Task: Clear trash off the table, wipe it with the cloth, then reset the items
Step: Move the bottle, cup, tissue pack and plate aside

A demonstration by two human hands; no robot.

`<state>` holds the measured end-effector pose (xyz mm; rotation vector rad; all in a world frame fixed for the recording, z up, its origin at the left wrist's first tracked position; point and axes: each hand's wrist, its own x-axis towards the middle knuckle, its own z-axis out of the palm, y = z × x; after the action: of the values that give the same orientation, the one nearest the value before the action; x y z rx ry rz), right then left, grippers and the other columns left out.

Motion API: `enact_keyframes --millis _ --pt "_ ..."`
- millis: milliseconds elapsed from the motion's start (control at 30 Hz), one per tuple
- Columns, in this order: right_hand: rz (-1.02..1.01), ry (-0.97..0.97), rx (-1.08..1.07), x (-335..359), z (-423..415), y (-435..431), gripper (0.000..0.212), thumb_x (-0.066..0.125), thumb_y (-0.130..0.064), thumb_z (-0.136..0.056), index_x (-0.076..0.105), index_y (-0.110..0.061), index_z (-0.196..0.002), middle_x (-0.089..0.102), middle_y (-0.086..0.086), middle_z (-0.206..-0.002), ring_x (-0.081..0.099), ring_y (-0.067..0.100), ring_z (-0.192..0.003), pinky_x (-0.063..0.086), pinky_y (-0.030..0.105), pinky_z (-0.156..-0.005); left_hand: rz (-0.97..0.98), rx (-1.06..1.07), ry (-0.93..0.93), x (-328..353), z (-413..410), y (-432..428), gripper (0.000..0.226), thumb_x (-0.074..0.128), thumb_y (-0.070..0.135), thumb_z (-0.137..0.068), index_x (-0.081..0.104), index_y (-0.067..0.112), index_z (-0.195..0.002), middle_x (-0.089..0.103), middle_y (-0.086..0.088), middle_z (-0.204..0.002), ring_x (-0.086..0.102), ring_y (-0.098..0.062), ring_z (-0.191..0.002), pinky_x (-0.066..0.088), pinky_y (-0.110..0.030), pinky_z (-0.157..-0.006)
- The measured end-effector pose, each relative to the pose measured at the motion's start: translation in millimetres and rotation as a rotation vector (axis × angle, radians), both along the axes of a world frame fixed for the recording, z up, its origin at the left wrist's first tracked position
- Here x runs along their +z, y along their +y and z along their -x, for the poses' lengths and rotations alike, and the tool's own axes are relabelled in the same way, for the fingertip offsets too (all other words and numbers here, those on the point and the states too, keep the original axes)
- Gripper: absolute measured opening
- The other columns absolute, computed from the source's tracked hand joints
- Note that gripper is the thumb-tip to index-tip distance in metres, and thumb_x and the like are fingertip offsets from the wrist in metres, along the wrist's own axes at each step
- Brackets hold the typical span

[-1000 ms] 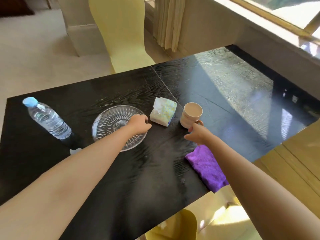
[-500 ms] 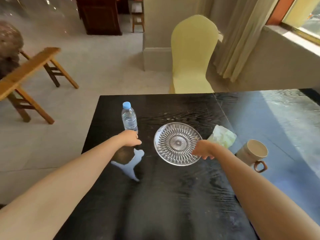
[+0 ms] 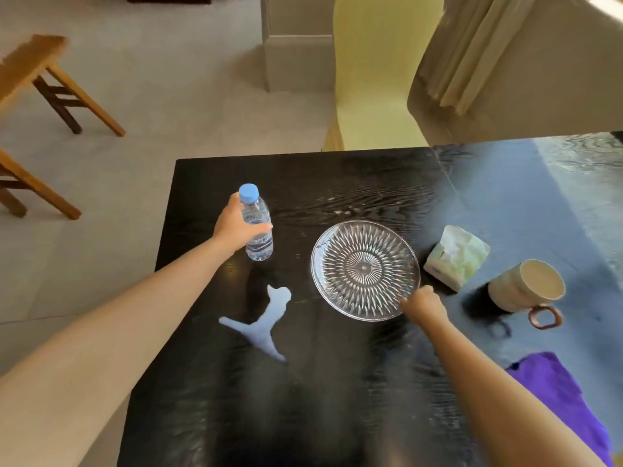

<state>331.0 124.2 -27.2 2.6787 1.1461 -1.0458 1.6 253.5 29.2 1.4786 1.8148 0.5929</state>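
Water bottle (image 3: 258, 227): upright near tabletop's left edge, part full, left hand (image 3: 236, 225) wrapped around it. Glass plate (image 3: 365, 269): mid-tabletop, empty, right hand (image 3: 423, 303) pinching near rim. Mug (image 3: 526, 286): empty.

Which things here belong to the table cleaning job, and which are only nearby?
Job: bottle in left hand, glass plate at right hand, tissue pack, mug, purple cloth, table.
Nearby: yellow chair, wooden stool, curtain.

Home dining area, as we read it: black wooden table (image 3: 337, 416), yellow-covered chair (image 3: 377, 79), beige curtain (image 3: 472, 48), wooden stool (image 3: 37, 79), tiled floor (image 3: 161, 96).
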Motion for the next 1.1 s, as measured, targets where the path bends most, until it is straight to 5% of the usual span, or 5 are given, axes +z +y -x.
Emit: enact_keyframes --millis 233,367,467,867,1100 --pt "-0.102 0.166 -0.248 -28.2 0.8 3.6 0.042 0.054 -0.015 -0.084 0.049 0.011 -0.118 0.06 0.029 -0.117 0.061 0.039 -0.105 0.05 0.04 -0.082 -0.133 0.051 0.03 -17.2 -3.4 2.7 0.07 0.075 0.026 -0.075 0.035 0.017 -0.131 0.051 -0.008 -0.129 0.053 -0.024 -0.117 0.044 -0.03 -0.09" --pt "-0.223 0.404 -0.567 -36.1 3.3 0.2 0.032 0.054 -0.006 -0.082 0.056 0.008 -0.111 0.064 0.025 -0.101 0.062 0.029 -0.069 0.056 0.031 -0.048 -0.168 0.003 0.045 -16.7 -3.3 -5.9 0.068 0.076 0.028 -0.074 0.037 0.017 -0.129 0.052 -0.006 -0.127 0.054 -0.022 -0.115 0.04 -0.023 -0.084" --pt "-0.336 0.533 -0.644 -33.9 9.1 -6.5 0.011 0.051 -0.004 -0.086 0.06 -0.004 -0.08 0.06 0.017 -0.077 0.055 0.019 -0.055 0.045 0.018 -0.033 -0.19 -0.014 0.042 -9.4 -7.5 -11.1 0.068 0.077 0.028 -0.074 0.039 0.017 -0.129 0.053 -0.005 -0.126 0.054 -0.02 -0.114 0.042 -0.023 -0.084" --pt "-0.506 0.685 -0.76 -5.0 -58.4 -117.3 0.017 0.054 -0.002 -0.087 0.058 -0.01 -0.073 0.056 -0.002 -0.045 0.047 0.008 -0.03 0.043 0.015 -0.035 -0.154 -0.17 -0.05 14.3 -101.9 -44.4 0.068 0.077 0.026 -0.073 0.039 0.019 -0.128 0.053 -0.001 -0.12 0.052 -0.011 -0.104 0.043 -0.023 -0.08" --pt "-0.599 0.613 -0.858 -4.1 -100.5 -195.2 0.02 0.054 -0.003 -0.09 0.06 -0.012 -0.073 0.059 0.005 -0.063 0.055 0.003 -0.034 0.047 0.015 -0.035 -0.153 -0.326 -0.09 14.4 -184.6 -75.8 0.07 0.078 0.026 -0.071 0.038 0.019 -0.128 0.051 0.005 -0.113 0.047 -0.006 -0.098 0.041 -0.024 -0.081"
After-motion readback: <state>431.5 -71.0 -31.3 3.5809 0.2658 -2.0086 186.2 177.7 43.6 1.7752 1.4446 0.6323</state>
